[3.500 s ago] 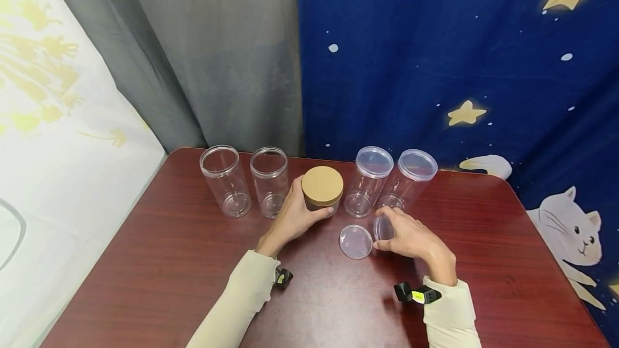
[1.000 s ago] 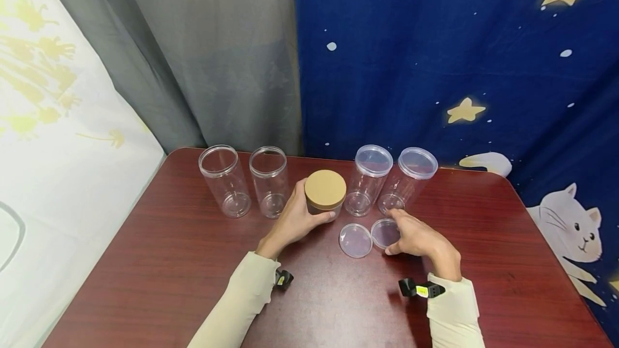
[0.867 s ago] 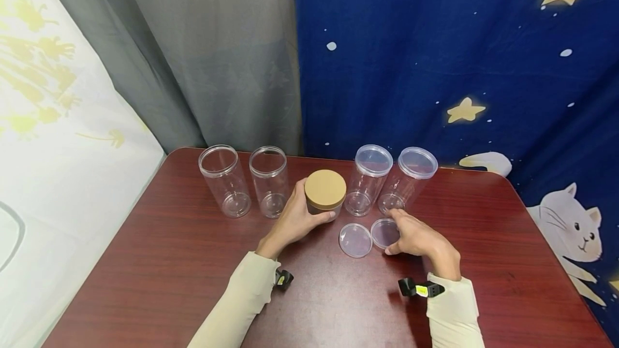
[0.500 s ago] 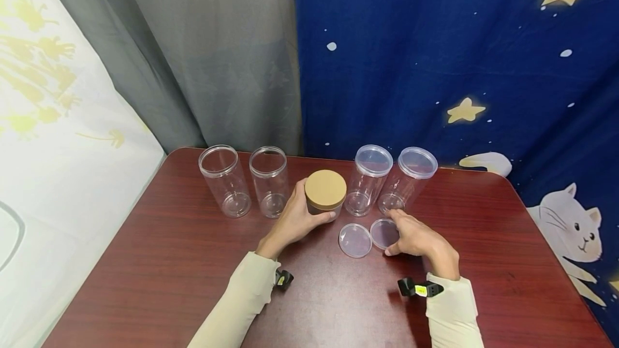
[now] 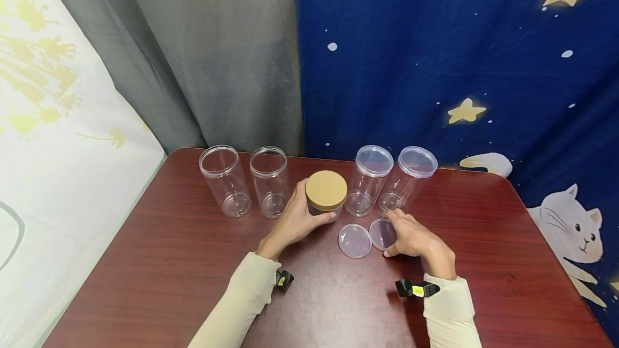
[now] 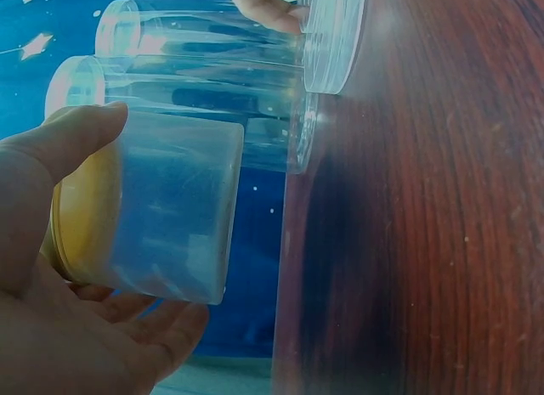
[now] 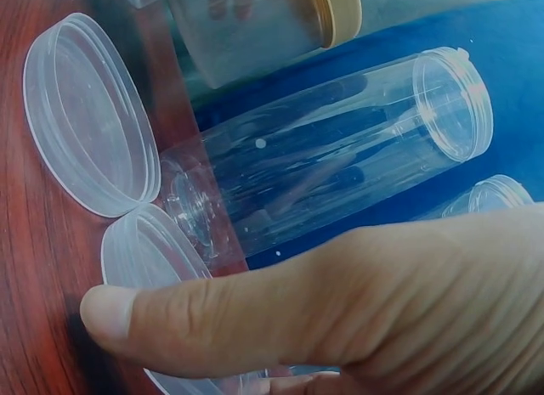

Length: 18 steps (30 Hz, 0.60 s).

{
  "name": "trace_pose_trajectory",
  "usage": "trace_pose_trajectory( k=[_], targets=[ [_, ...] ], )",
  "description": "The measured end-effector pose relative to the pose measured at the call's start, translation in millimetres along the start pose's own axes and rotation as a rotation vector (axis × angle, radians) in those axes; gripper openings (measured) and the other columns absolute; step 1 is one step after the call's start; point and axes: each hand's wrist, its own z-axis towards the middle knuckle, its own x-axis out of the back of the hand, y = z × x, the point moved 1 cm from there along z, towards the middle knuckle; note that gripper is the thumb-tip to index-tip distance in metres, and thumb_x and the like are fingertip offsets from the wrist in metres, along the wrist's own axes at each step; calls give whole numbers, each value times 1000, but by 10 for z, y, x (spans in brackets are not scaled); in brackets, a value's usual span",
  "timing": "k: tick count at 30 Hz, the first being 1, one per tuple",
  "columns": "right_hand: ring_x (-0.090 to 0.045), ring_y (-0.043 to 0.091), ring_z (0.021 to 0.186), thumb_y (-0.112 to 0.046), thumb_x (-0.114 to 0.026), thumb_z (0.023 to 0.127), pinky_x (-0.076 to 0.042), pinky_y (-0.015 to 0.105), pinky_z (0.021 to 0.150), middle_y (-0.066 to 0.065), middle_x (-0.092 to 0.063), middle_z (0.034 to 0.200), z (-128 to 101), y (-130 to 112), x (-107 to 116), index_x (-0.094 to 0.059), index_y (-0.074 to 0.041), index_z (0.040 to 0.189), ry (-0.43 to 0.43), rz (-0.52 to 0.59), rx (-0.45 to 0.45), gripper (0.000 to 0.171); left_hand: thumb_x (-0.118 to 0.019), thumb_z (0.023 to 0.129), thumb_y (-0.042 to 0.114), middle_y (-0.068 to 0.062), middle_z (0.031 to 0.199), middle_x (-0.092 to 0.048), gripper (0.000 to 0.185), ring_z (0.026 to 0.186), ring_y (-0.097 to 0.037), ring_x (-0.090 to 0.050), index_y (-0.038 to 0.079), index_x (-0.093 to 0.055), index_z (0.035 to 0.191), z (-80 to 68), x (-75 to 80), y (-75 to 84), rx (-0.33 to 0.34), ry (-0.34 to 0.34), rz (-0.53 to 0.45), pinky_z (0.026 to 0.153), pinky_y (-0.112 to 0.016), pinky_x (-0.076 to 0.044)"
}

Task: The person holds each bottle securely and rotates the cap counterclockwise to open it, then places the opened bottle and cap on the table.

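Observation:
My left hand (image 5: 295,214) grips a short frosted jar (image 6: 174,208) with a tan lid (image 5: 326,189). In the left wrist view its base stands apart from the tabletop. My right hand (image 5: 411,235) holds a round clear plastic lid (image 5: 382,234) by its edge, thumb on the near side and fingers on the far side. This lid lies low at the table, its right part hidden under the hand. A second clear lid (image 5: 355,240) lies flat right beside it, their rims meeting in the right wrist view (image 7: 89,115).
Two tall clear jars without lids, an outer one (image 5: 224,184) and an inner one (image 5: 270,184), stand at the back left. Two tall lidded jars, one (image 5: 369,181) beside the short jar and another (image 5: 411,176) farther right, stand behind the lids. Curtains (image 5: 367,69) hang behind the reddish table (image 5: 159,262).
The lid in my right hand was tilted up earlier and now lies flatter; it has just slid slightly left with the hand. The short jar has moved a little right and nearer.

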Motion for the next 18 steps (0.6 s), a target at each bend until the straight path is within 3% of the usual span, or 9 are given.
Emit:
trace_pose_trajectory(
  k=[18],
  targets=[
    [-50,37,114,-15,-92,63,-45,52,99,18,-54,126,18,-18,-44,-53,-1,129,10,-31,-34,78,-89,70,30,-15,138,-50,97,125,-29,-53,8,-32,146,-7,-8,12,3,-4,1,108,-48,-40]
  ],
)
